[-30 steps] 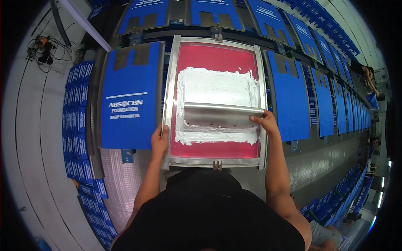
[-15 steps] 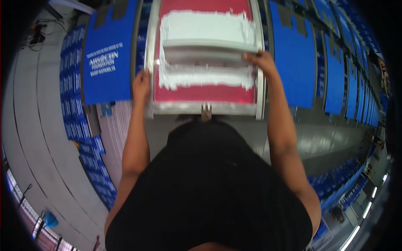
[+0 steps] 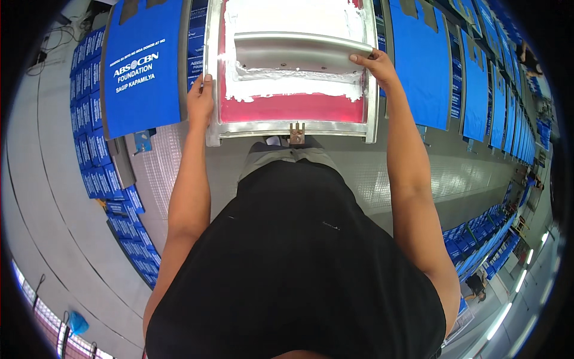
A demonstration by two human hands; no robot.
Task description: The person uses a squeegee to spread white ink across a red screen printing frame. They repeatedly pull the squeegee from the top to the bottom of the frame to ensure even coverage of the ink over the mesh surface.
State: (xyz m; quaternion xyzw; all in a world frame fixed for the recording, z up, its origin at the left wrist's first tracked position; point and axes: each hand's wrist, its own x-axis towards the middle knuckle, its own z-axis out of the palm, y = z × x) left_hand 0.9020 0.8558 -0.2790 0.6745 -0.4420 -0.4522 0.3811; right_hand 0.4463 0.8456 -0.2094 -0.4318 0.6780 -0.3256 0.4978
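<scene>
My left hand (image 3: 200, 100) grips the left rail of a metal screen frame (image 3: 293, 128) with a pink mesh (image 3: 290, 107). Thick white paste (image 3: 278, 19) covers the middle of the mesh, with ragged edges. A long silver squeegee (image 3: 292, 49) lies crosswise in the paste, its blade edge along the lower band. My right hand (image 3: 378, 68) holds the squeegee's right end, thumb on its face, beside the frame's right rail. A metal bracket (image 3: 296, 134) sits at the middle of the frame's near edge.
Blue printed fabric pieces on boards flank the frame (image 3: 142, 81) (image 3: 418, 72) in long rows. Stacks of similar blue items (image 3: 92, 167) stand at left. Cables (image 3: 57, 37) hang at upper left, a blue bag (image 3: 78, 323) is at lower left, and other people (image 3: 476, 286) appear at far right.
The frame, squeegee and both hands now appear much higher in the picture, as the whole view has shifted. Both hands keep their holds; more of my torso and arms shows.
</scene>
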